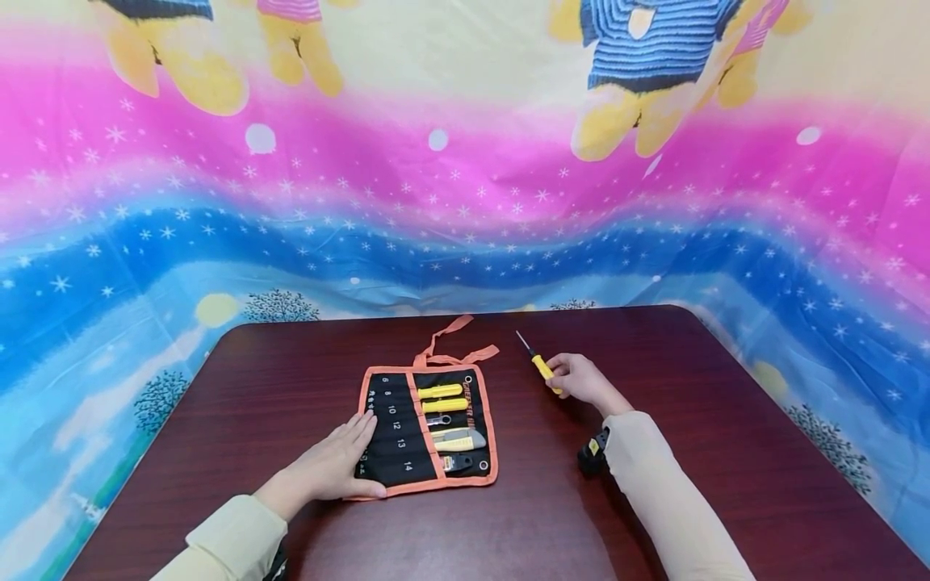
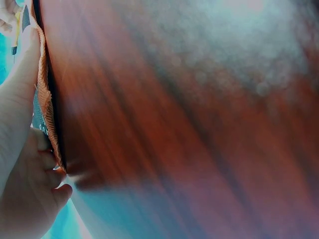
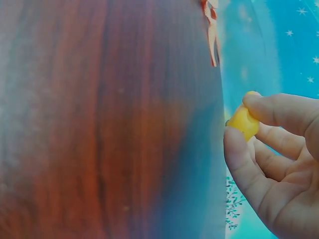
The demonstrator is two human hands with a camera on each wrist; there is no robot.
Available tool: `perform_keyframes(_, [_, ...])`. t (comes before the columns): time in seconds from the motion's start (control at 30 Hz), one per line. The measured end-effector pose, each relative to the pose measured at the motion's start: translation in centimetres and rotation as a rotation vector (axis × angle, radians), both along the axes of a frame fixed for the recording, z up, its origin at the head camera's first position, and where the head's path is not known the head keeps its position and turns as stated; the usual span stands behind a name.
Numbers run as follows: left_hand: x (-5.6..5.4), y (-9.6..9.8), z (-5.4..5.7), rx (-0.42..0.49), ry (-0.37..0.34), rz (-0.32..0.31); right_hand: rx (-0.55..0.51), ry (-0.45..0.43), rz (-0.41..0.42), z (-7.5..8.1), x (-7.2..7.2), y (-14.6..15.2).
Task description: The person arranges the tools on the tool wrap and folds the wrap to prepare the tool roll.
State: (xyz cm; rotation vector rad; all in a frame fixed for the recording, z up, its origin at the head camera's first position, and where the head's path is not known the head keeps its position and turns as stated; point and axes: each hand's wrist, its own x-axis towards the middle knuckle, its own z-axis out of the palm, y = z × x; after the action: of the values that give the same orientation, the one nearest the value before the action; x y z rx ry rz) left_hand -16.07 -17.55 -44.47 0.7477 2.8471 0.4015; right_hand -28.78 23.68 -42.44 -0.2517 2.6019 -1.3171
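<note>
A black tool roll (image 1: 385, 470) with orange edging lies unfolded on the table. My left hand (image 1: 330, 464) rests on its left edge, fingers extended and thumb at the near corner. In the roll's right-hand pockets sit two yellow handles (image 1: 445, 405), a ring-ended wrench (image 1: 440, 420), a yellow utility knife (image 1: 459, 439) and a black-ended tool (image 1: 458, 463). To the right of the roll, my right hand (image 1: 581, 379) pinches a screwdriver (image 1: 540, 365) by its yellow handle, the shaft pointing away and leftward. The right wrist view shows the handle end (image 3: 244, 123) between thumb and fingers.
Orange tie straps (image 1: 459, 355) trail from the roll's far edge across the dark red wooden table (image 1: 538, 516). Behind the table hangs a printed cloth (image 1: 465, 186) with snowflakes and bears. A black wrist camera (image 1: 592, 453) sits under the right sleeve.
</note>
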Motion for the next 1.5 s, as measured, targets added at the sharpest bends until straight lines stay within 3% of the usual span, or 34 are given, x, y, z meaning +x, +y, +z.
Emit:
perform_keyframes(1.13, [0.0,0.0,0.0,-0.010,0.003,-0.002,0.070,0.152,0.053,6.8,-1.6,-1.9])
perform_keyframes(1.5, [0.0,0.1,-0.1,-0.023,0.012,-0.002,0.085,0.174,0.102,8.1,-1.8,-3.5])
